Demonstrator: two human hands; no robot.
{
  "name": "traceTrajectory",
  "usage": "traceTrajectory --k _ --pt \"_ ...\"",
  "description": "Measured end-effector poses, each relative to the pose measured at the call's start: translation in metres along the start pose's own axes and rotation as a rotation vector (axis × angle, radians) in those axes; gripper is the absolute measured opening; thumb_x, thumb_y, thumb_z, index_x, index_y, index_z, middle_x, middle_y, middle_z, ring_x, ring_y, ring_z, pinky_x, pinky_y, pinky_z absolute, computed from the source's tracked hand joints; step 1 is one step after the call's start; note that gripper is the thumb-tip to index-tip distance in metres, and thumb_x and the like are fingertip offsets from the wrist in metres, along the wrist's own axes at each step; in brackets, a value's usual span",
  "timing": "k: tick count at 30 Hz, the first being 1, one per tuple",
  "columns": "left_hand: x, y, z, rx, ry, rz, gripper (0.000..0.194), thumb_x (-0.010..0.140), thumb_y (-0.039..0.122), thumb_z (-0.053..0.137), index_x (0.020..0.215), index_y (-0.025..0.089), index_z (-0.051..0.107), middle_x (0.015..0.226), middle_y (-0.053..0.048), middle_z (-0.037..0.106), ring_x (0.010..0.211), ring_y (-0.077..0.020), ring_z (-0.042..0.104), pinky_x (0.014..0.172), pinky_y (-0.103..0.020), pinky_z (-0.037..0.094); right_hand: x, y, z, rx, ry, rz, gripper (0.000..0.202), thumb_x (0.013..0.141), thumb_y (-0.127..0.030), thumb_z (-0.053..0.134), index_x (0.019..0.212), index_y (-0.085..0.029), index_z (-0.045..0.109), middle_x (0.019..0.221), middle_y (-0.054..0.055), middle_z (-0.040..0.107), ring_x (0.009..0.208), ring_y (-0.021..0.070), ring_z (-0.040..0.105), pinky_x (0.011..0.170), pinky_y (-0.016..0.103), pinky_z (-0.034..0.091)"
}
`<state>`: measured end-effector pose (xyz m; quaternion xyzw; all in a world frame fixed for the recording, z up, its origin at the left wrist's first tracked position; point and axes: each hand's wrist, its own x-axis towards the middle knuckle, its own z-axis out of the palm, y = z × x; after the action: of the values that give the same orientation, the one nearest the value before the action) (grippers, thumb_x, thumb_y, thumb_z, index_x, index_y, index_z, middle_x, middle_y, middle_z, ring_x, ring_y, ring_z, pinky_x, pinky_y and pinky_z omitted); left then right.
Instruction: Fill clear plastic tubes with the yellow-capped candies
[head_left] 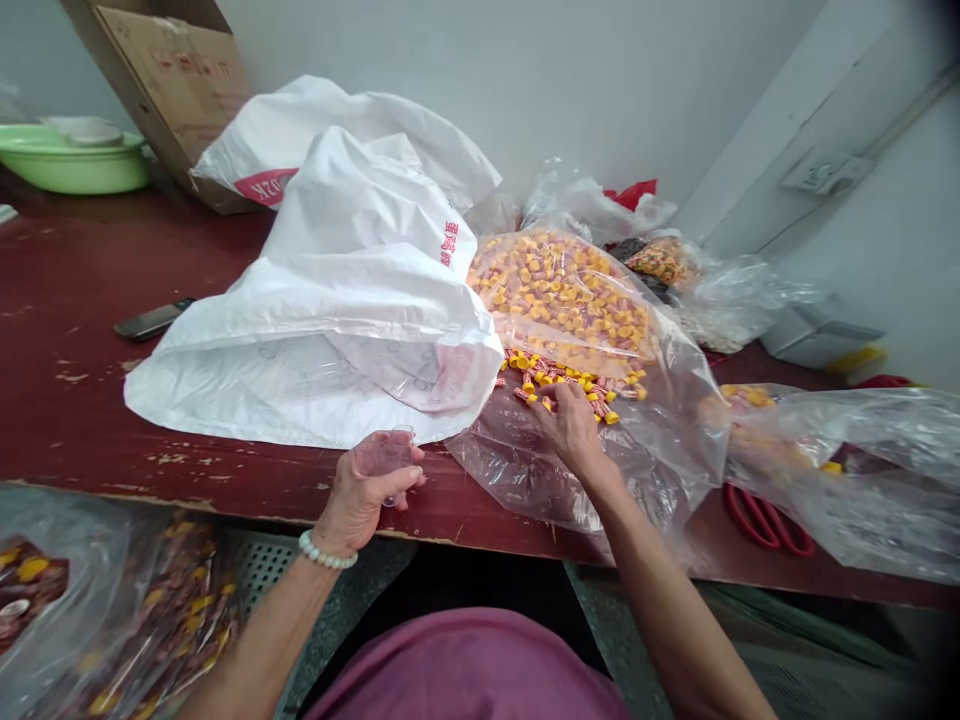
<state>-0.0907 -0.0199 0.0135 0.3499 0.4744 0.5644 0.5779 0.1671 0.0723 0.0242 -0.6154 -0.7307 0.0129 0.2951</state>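
Observation:
My left hand [376,478] is closed around a small clear plastic cup [401,455], held over the table's front edge. My right hand [571,425] reaches into a pile of small red-and-white striped pieces with yellow caps [604,395]. Its thumb and forefinger are bent together around one of these yellow-capped pieces. The pile spills from the mouth of a large clear plastic bag [686,400], which holds many more such pieces behind it. Left of the pile lies a big white woven sack [352,290], its opening toward me and a clear liner inside.
A phone [154,320] lies left of the sack. Red-handled scissors [765,520] sit near the front right edge, beside another clear bag [862,470]. Behind stand a cardboard box [176,90] and a green basin [75,175]. Filled bags [165,610] lie below the table at left.

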Motion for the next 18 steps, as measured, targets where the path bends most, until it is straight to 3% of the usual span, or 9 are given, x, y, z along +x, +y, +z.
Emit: traceTrajectory --k 2,5,10,15,18 --pt "-0.003 -0.002 0.007 0.050 0.007 0.026 0.045 0.056 0.017 0.077 0.097 0.016 0.059 0.083 -0.004 0.067 0.061 -0.0154 0.062 0.037 -0.017 0.042 0.002 0.026 0.010 -0.120 -0.029 0.031 0.023 0.079 -0.027 0.061 0.097 -0.012 0.060 0.094 0.012 0.056 0.089 0.0242 0.052 0.079 0.037 0.043" --pt "-0.006 -0.003 0.019 0.175 -0.015 0.066 0.041 0.057 0.016 0.076 0.094 0.016 0.061 0.084 -0.005 0.068 0.064 -0.0147 0.061 0.040 -0.017 0.043 -0.002 0.041 0.022 -0.197 -0.071 0.037 0.019 0.084 -0.025 0.053 0.098 -0.014 0.060 0.092 0.012 0.058 0.088 0.0240 0.051 0.078 0.035 0.041" --pt "-0.006 -0.001 0.029 0.307 -0.063 0.176 0.035 0.057 0.009 0.073 0.090 0.016 0.063 0.080 -0.005 0.069 0.072 -0.0160 0.063 0.065 -0.023 0.049 -0.002 0.041 0.028 -0.235 -0.045 0.059 0.026 0.086 -0.028 0.046 0.103 -0.012 0.060 0.096 0.016 0.059 0.090 0.0262 0.051 0.078 0.036 0.038" --pt "-0.008 -0.004 0.027 0.363 -0.083 0.196 0.036 0.059 0.007 0.070 0.092 0.016 0.063 0.081 -0.006 0.069 0.073 -0.0164 0.063 0.070 -0.025 0.048 0.008 0.046 0.029 -0.085 -0.028 0.119 0.031 0.085 -0.014 0.038 0.101 -0.013 0.064 0.095 0.015 0.064 0.087 0.0234 0.056 0.076 0.034 0.040" --pt "-0.009 -0.007 0.024 0.418 -0.101 0.202 0.037 0.060 0.008 0.068 0.095 0.016 0.062 0.084 -0.006 0.069 0.076 -0.0165 0.063 0.072 -0.025 0.049 -0.003 0.032 0.013 0.074 0.005 0.158 0.031 0.085 -0.016 0.037 0.101 -0.012 0.064 0.092 0.011 0.065 0.081 0.0203 0.057 0.073 0.032 0.043"
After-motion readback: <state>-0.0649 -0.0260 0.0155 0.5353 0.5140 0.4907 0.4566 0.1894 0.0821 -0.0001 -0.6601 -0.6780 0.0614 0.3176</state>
